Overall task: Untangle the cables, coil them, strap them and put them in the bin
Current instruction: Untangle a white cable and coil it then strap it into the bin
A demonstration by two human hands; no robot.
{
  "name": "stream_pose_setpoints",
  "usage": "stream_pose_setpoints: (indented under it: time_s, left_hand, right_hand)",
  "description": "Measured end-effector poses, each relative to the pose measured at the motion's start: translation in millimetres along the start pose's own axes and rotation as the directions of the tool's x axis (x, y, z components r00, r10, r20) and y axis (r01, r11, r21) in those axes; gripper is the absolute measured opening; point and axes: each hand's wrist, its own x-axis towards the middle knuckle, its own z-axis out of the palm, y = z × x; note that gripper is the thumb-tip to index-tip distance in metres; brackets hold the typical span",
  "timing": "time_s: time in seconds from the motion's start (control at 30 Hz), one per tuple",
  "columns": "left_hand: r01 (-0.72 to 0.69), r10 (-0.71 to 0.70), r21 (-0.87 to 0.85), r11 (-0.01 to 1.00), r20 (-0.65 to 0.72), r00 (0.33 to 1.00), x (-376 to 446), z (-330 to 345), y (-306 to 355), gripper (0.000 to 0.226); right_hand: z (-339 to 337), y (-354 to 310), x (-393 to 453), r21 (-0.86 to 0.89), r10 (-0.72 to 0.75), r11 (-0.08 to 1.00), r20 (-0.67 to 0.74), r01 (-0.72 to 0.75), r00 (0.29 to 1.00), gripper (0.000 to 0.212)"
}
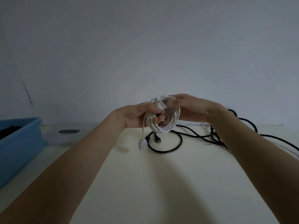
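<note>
My left hand [137, 115] and right hand [187, 109] both grip the coiled white cable [163, 115], held between them above the table; I judge I'm strapping it, so the wrap needs cinching next.

Coiled cable [163, 117]: white, plug end [140, 143] white too. Loose cable [166, 143] on table: black, plain. Bin [21, 143]: light blue, dark contents. Table [161, 183]: cream, unpatterned. Small flat patch [69, 131] near bin: dark grey. Wall [145, 46]: pale grey, faint dark streaks.
</note>
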Motion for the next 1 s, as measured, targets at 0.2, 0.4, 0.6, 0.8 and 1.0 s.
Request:
stream_pose_setpoints:
  time_s: [0.2, 0.4, 0.6, 0.8, 1.0]
  left_hand:
    - [-0.039, 0.017, -0.065, 0.997, -0.304, 0.952, 8, -1, -8, 0.014]
    - [-0.151, 0.064, -0.118, 0.982, -0.54, 0.839, 26, 20, -9, 0.024]
    - [-0.286, 0.049, -0.193, 0.939, -0.746, 0.664, 26, 15, -1, 0.027]
    - [-0.512, 0.097, -0.325, 0.795, -0.765, 0.636, 15, 2, 21, 0.036]
    - [-0.417, 0.196, -0.03, 0.909, -0.85, 0.489, 8, 6, 12, 0.011]
  right_hand:
    - [0, 5, 3, 0.026, 0.182, 0.983, -0.298, -0.183, 0.937, 0.008]
    - [22, 26, 31, -0.128, 0.014, 0.978, -0.742, -0.162, 0.67, 0.026]
    - [31, 29, 30, 0.219, 0.048, 0.97, -0.589, 0.102, 0.806, 0.013]
    - [40, 34, 14, 0.257, 0.189, 0.958, -0.217, -0.131, 0.958, 0.053]
    - [68, 15, 22, -0.115, 0.094, 0.985, -0.258, -0.128, 0.962, 0.008]
